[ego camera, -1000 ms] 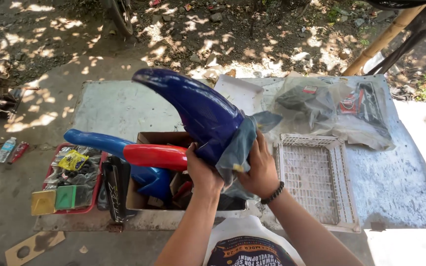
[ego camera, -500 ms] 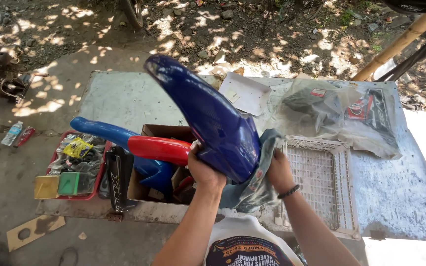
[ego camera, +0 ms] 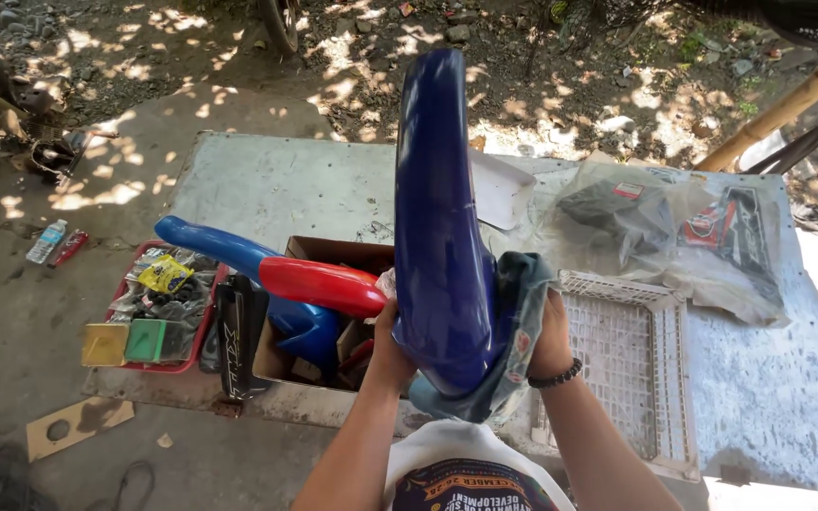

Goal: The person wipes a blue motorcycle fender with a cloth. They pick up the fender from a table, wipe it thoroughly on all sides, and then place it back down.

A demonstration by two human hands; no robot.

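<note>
Head view, looking down over a grey tabletop (ego camera: 267, 189) outdoors. A long, glossy blue fairing panel (ego camera: 437, 227) stands nearly upright at centre, its narrow tip toward 12 o'clock and its broad lower end toward 6 o'clock. The left hand (ego camera: 392, 343) is closed on the panel's lower left edge. The right hand (ego camera: 549, 333), with a dark bead bracelet at the wrist, presses a grey-blue cloth (ego camera: 513, 326) against the panel's right flank; the cloth wraps under the lower end, and the fingers behind it are hidden, so the exact grip cannot be told.

At 9 o'clock from the panel, an open cardboard box (ego camera: 319, 303) holds a red panel (ego camera: 319, 284) lying across a second blue panel (ego camera: 215, 248). Farther toward 9 o'clock lies a red tray (ego camera: 203, 326) of small items. At 3 o'clock a white perforated basket (ego camera: 617, 350) rests on the tabletop; toward 2 o'clock lie parts in clear plastic bags (ego camera: 674, 232).
</note>
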